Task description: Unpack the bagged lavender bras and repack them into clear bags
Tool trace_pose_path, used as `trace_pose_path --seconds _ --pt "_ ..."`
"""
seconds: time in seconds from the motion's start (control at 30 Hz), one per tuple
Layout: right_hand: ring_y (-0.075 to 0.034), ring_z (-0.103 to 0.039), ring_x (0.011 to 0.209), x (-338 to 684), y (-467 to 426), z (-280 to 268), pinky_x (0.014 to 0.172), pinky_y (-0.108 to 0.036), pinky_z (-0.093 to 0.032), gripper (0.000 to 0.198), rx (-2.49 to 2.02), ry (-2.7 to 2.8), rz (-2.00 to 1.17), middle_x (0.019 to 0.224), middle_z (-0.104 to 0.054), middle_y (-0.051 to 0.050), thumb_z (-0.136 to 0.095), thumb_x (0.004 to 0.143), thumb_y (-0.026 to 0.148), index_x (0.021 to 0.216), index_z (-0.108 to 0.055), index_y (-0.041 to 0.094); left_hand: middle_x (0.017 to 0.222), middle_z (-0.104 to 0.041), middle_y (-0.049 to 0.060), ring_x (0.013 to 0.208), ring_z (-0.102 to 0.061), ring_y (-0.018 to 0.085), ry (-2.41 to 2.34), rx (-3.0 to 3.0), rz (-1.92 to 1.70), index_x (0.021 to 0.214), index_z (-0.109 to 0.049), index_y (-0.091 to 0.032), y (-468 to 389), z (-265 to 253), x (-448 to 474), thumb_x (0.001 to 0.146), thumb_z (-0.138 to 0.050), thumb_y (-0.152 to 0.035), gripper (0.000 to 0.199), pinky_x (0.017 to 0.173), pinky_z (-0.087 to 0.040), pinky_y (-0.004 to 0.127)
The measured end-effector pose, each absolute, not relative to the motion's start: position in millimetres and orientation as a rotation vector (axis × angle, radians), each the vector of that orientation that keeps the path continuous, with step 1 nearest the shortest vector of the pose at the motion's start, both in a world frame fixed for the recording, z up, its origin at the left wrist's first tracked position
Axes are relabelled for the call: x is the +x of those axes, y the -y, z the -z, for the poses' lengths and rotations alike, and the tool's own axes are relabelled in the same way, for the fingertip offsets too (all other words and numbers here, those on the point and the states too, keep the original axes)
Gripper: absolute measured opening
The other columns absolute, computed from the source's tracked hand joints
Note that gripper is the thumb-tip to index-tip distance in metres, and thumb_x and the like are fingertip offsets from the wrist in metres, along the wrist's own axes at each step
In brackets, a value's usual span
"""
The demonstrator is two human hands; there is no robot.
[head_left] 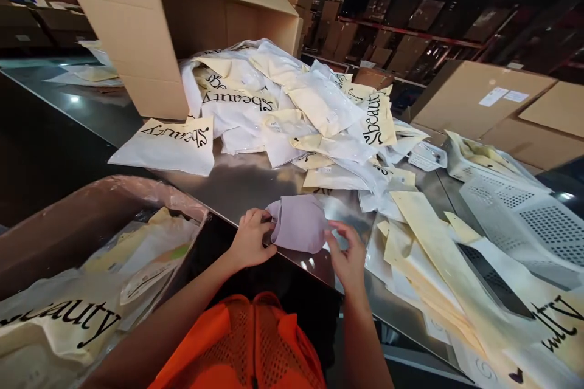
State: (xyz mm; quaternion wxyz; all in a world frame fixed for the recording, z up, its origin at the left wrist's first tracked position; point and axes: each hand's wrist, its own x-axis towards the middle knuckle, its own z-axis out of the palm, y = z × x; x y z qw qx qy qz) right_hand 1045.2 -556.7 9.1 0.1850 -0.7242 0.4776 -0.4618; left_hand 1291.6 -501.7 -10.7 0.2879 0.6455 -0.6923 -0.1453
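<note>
A folded piece of lavender fabric [298, 225] lies at the front edge of the metal table. My left hand [250, 240] grips its left end, fingers curled at the fold and thumb below. At the opposite end, my right hand [349, 255] pinches the fabric's edge between thumb and fingers. What kind of garment it is cannot be made out. Just beyond, a large heap of white and cream plastic bags printed "beauty" [246, 100] spills from a tipped cardboard box [123, 30]. One such bag [168, 143] lies apart at the left.
At lower left stands a lined box [59, 219] of packed bags. Flat cream bags [424, 243] and a dark phone [495, 279] lie to the right, near a white perforated basket [524, 213] and a small white basket [426, 157]. Cardboard boxes [483, 97] stand behind.
</note>
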Motion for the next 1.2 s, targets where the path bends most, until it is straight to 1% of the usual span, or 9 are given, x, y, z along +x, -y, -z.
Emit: trace_pose_path --seconds 0.17,0.33,0.43,0.5,0.67,0.87,1.0,1.1,1.2 --pt "-0.017 -0.061 0.073 1053.0 560.7 -24.9 0.067 -0.031 -0.049 0.023 -1.912 -1.574 1.428 0.086 -0.068 -0.005 -0.055 0.092 0.037 0.094 -0.068 0.018 0.088 -0.062 0.009 0.090 -0.056 0.027 1.546 1.730 0.755 0.075 -0.069 -0.018 515.4 -8.7 1290.0 0.067 -0.047 -0.026 0.024 0.085 -0.042 0.041" --pt "-0.025 -0.060 0.094 1132.3 580.3 -51.7 0.084 -0.039 -0.049 0.032 -2.389 -1.502 0.916 0.102 -0.067 -0.011 -0.055 0.091 0.034 0.115 -0.065 0.015 0.053 -0.057 0.005 0.039 -0.053 0.017 1.068 1.824 1.412 0.059 -0.058 -0.017 539.0 8.3 1286.7 0.078 -0.041 -0.050 0.042 0.042 -0.032 0.028" --pt "-0.034 -0.056 0.104 1169.5 597.8 -54.0 0.085 -0.048 -0.049 0.047 -2.592 -1.560 0.347 0.111 -0.063 -0.017 -0.062 0.084 0.031 0.125 -0.060 0.007 0.057 -0.061 0.007 0.041 -0.061 0.021 0.941 1.793 1.585 0.065 -0.056 -0.016 541.4 17.5 1284.2 0.074 -0.042 -0.064 0.050 0.033 -0.022 0.024" --pt "-0.034 -0.057 0.102 1176.7 605.1 -51.7 0.084 -0.049 -0.048 0.036 -2.582 -1.591 0.128 0.107 -0.064 -0.016 -0.061 0.083 0.024 0.114 -0.066 0.007 0.066 -0.064 0.004 0.049 -0.066 0.022 0.799 1.705 1.680 0.080 -0.059 -0.016 542.1 18.1 1283.2 0.069 -0.051 -0.065 0.051 0.031 -0.025 0.021" --pt "-0.033 -0.060 0.098 1156.5 606.8 -55.0 0.083 -0.050 -0.050 0.023 -2.569 -1.581 0.037 0.101 -0.066 -0.013 -0.053 0.090 0.020 0.104 -0.069 0.011 0.071 -0.067 0.005 0.057 -0.067 0.019 0.446 1.388 1.880 0.083 -0.059 -0.013 549.5 8.6 1272.5 0.060 -0.077 -0.035 0.037 0.047 -0.053 0.025" --pt "-0.035 -0.060 0.097 1133.3 605.5 -56.4 0.081 -0.049 -0.050 0.023 -2.546 -1.668 -0.009 0.102 -0.066 -0.015 -0.051 0.090 0.013 0.104 -0.070 0.011 0.073 -0.068 0.005 0.061 -0.067 0.014 -0.168 1.159 1.758 0.091 -0.056 -0.013 553.0 -14.3 1238.3 0.083 -0.061 -0.004 0.013 0.059 -0.059 0.025" --pt "-0.034 -0.062 0.096 1129.6 602.0 -55.0 0.079 -0.046 -0.052 0.024 -2.514 -1.664 -0.016 0.101 -0.068 -0.015 -0.054 0.086 0.009 0.103 -0.070 0.013 0.063 -0.061 -0.001 0.048 -0.058 0.005 -0.532 1.109 1.606 0.085 -0.056 -0.013 552.7 -32.4 1226.7 0.095 -0.056 -0.013 0.010 0.042 -0.045 0.011" --pt "-0.031 -0.063 0.094 1132.1 600.0 -56.5 0.077 -0.042 -0.053 0.029 -2.467 -1.743 -0.028 0.102 -0.068 -0.014 -0.050 0.086 0.004 0.107 -0.068 0.013 0.045 -0.041 -0.007 0.031 -0.037 0.003 -0.557 1.044 1.756 0.067 -0.049 -0.016 555.4 -27.4 1225.9 0.097 -0.056 -0.037 0.038 0.027 -0.022 0.012" --pt "-0.031 -0.064 0.093 1136.5 604.3 -55.3 0.074 -0.041 -0.055 0.038 -2.419 -1.854 -0.045 0.107 -0.066 -0.017 -0.054 0.083 0.002 0.118 -0.065 0.012 0.036 -0.028 -0.009 0.025 -0.022 0.003 -0.373 1.161 1.952 0.055 -0.043 -0.017 564.8 -11.6 1225.2 0.094 -0.060 -0.036 0.046 0.026 -0.013 0.014"
